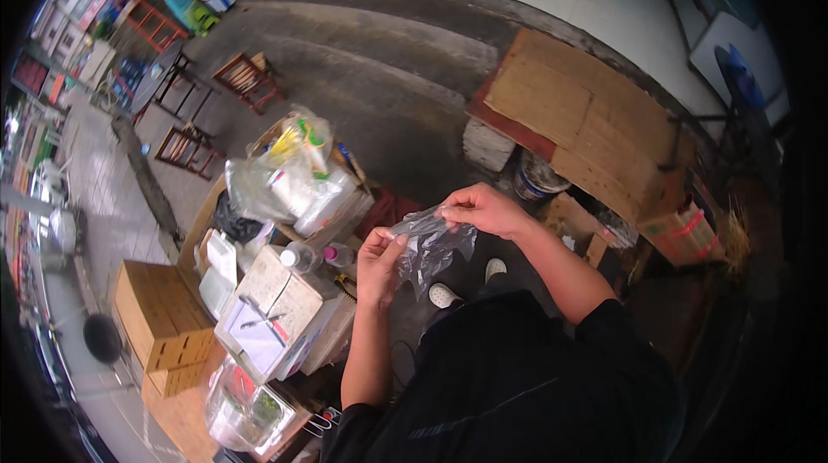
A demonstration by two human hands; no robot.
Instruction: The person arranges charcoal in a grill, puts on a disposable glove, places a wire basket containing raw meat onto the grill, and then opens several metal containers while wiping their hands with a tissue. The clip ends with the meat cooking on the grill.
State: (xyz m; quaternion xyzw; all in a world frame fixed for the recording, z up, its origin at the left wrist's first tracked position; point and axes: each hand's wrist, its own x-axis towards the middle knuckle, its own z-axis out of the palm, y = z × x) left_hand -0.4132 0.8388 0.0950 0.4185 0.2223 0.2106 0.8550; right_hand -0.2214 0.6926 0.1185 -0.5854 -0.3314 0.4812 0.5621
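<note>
A thin clear plastic bag [432,244] hangs between my two hands, crumpled and shiny. My left hand [379,262] pinches its edge between thumb and fingers. Slightly higher and to the right, my right hand [482,209] grips the other end of the same edge. The bag's lower part dangles loose above the ground near my light-coloured clogs [444,295]. Close to my left forearm stand a clear bottle with a white cap [301,258] and a smaller one with a pink cap [337,255].
Left of me, a box [284,291] bears a notepad [253,340] and a pen. Beyond it sits a carton of plastic bags and cups [291,185]. Wooden boxes [162,314] and a bagged foam tray [249,411] are lower left. Cardboard [582,114] covers a low table at right, above a bucket [538,177].
</note>
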